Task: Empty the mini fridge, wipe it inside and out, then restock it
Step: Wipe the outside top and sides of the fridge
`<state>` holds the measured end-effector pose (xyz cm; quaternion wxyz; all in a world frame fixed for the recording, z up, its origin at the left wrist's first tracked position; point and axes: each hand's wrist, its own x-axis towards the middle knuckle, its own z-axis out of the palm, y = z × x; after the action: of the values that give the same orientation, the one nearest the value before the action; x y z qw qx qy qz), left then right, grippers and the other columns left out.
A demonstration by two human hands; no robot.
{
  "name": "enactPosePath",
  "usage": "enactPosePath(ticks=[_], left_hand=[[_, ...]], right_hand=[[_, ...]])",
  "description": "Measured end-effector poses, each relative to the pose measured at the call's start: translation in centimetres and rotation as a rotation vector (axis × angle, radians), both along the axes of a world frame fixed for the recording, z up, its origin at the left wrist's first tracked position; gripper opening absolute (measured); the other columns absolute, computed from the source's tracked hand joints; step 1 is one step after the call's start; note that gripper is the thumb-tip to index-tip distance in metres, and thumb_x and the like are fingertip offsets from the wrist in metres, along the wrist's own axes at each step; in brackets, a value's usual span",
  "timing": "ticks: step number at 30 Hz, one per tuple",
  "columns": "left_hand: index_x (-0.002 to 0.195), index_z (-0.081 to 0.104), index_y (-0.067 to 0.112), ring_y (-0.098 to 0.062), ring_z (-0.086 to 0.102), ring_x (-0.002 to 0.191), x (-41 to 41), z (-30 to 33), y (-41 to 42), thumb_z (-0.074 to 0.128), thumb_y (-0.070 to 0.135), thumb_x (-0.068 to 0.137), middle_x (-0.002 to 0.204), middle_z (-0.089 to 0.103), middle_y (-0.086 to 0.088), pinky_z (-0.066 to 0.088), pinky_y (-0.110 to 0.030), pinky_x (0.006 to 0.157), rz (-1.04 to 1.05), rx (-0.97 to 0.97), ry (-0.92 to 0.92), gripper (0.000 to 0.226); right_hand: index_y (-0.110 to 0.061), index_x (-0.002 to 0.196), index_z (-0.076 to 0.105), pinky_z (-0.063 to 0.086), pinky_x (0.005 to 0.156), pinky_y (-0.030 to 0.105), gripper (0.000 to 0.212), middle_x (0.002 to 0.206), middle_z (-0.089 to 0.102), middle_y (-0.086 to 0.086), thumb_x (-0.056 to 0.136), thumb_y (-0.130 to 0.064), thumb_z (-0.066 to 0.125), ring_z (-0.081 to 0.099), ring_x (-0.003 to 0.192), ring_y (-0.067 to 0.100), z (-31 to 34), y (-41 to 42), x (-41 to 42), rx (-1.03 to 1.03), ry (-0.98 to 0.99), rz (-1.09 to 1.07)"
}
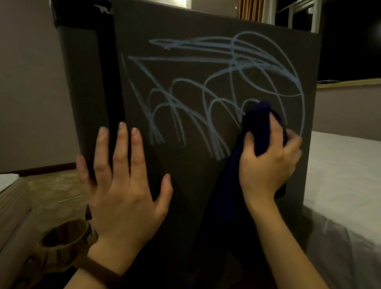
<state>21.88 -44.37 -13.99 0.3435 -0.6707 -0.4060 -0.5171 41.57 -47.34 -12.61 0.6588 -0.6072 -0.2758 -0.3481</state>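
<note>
Left hand (121, 177) flat, fingers spread, pressing fridge (194, 124) side. Right hand (269, 160) clenches dark cloth (258, 123) against blue scribbles (212, 80) beside it. Fridge base cut off; door hidden.

The dark grey box-shaped mini fridge (187, 72) turns one flat side to the camera; its door and inside cannot be seen. Its base is lost in shadow behind the forearms. The right hand (269, 158) covers part of the bunched dark blue cloth (258, 121), which hides the lower end of the pale blue chalk scribble (212, 78). The white-sheeted bed (364, 184) runs off the right edge.
</note>
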Motion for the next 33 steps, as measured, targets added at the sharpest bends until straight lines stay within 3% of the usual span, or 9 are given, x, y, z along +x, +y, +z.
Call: enactPosePath(ticks=[3, 6, 8, 10, 14, 22, 26, 30, 33], left_hand=[[0.142, 0.025, 0.006, -0.033, 0.014, 0.138, 0.0, -0.1, 0.2, 0.041, 0.050, 0.081, 0.146, 0.025, -0.014, 0.004, -0.050, 0.111, -0.010, 0.007, -0.012, 0.076], [0.142, 0.025, 0.006, -0.032, 0.014, 0.138, 0.0, -0.1, 0.1, 0.041, 0.050, 0.081, 0.146, 0.025, -0.014, 0.004, -0.050, 0.111, -0.014, 0.012, -0.011, 0.076], [0.141, 0.025, 0.006, -0.032, 0.014, 0.138, 0.0, -0.1, 0.1, 0.040, 0.050, 0.081, 0.146, 0.024, -0.013, 0.004, -0.050, 0.111, -0.020, 0.008, -0.007, 0.076], [0.141, 0.026, 0.006, -0.032, 0.015, 0.138, 0.0, -0.1, 0.1, 0.040, 0.051, 0.081, 0.146, 0.025, -0.013, 0.005, -0.050, 0.111, -0.032, 0.003, -0.010, 0.076], [0.141, 0.026, 0.006, -0.033, 0.015, 0.138, 0.0, -0.1, 0.1, 0.041, 0.050, 0.081, 0.145, 0.026, -0.014, 0.005, -0.050, 0.111, -0.023, 0.012, -0.011, 0.076], [0.142, 0.024, 0.007, -0.033, 0.019, 0.137, -0.1, -0.1, 0.2, 0.040, 0.052, 0.080, 0.145, 0.027, -0.013, 0.008, -0.050, 0.111, 0.006, 0.011, -0.001, 0.078], [0.141, 0.026, 0.007, -0.033, 0.019, 0.137, -0.1, -0.1, 0.1, 0.041, 0.052, 0.079, 0.144, 0.028, -0.014, 0.008, -0.050, 0.111, -0.016, 0.000, 0.001, 0.078], [0.140, 0.027, 0.008, -0.032, 0.019, 0.137, -0.1, -0.1, 0.1, 0.042, 0.052, 0.078, 0.144, 0.028, -0.013, 0.008, -0.050, 0.111, -0.021, 0.002, -0.003, 0.077], [0.140, 0.025, 0.009, -0.032, 0.020, 0.137, -0.2, 0.0, 0.2, 0.042, 0.052, 0.078, 0.144, 0.028, -0.013, 0.008, -0.050, 0.111, -0.029, 0.007, 0.002, 0.078]], right_hand=[[-0.025, 0.126, 0.048, 0.044, 0.083, 0.049, 0.047, 0.116, 0.047, 0.018, 0.080, -0.035, 0.050, 0.049, 0.101, 0.037, -7.2, -0.2, -3.0, -0.088, -0.123, 0.007], [-0.030, 0.124, 0.046, 0.047, 0.079, 0.051, 0.057, 0.113, 0.041, 0.009, 0.070, -0.028, 0.062, 0.048, 0.098, 0.035, -12.1, -0.9, -5.5, -0.173, -0.093, 0.038], [-0.031, 0.123, 0.047, 0.047, 0.079, 0.050, 0.059, 0.111, 0.042, 0.008, 0.067, -0.026, 0.066, 0.048, 0.096, 0.034, -10.9, -0.9, -4.8, -0.169, -0.115, 0.061], [-0.027, 0.122, 0.053, 0.046, 0.078, 0.049, 0.052, 0.110, 0.049, 0.015, 0.070, -0.034, 0.055, 0.051, 0.094, 0.037, -6.8, -1.0, -3.3, -0.095, -0.135, 0.046], [-0.021, 0.120, 0.059, 0.044, 0.084, 0.050, 0.051, 0.116, 0.051, 0.017, 0.073, -0.038, 0.051, 0.048, 0.103, 0.037, 1.9, -0.3, -1.3, 0.026, 0.001, 0.024], [-0.034, 0.119, 0.048, 0.044, 0.082, 0.047, 0.061, 0.110, 0.043, 0.005, 0.059, -0.041, 0.052, 0.046, 0.100, 0.030, -10.4, -1.1, -6.8, -0.178, -0.296, 0.092], [-0.035, 0.120, 0.051, 0.045, 0.077, 0.044, 0.059, 0.109, 0.045, 0.004, 0.061, -0.042, 0.053, 0.048, 0.096, 0.029, -5.4, -1.4, -4.1, -0.135, -0.428, 0.088], [-0.023, 0.119, 0.060, 0.041, 0.079, 0.043, 0.054, 0.108, 0.052, 0.014, 0.070, -0.041, 0.050, 0.050, 0.097, 0.033, 3.4, -0.5, -2.5, 0.007, -0.279, 0.061], [-0.024, 0.121, 0.053, 0.041, 0.080, 0.042, 0.054, 0.111, 0.050, 0.015, 0.070, -0.039, 0.051, 0.050, 0.099, 0.035, 1.6, -0.1, -3.2, -0.026, -0.300, 0.011]])
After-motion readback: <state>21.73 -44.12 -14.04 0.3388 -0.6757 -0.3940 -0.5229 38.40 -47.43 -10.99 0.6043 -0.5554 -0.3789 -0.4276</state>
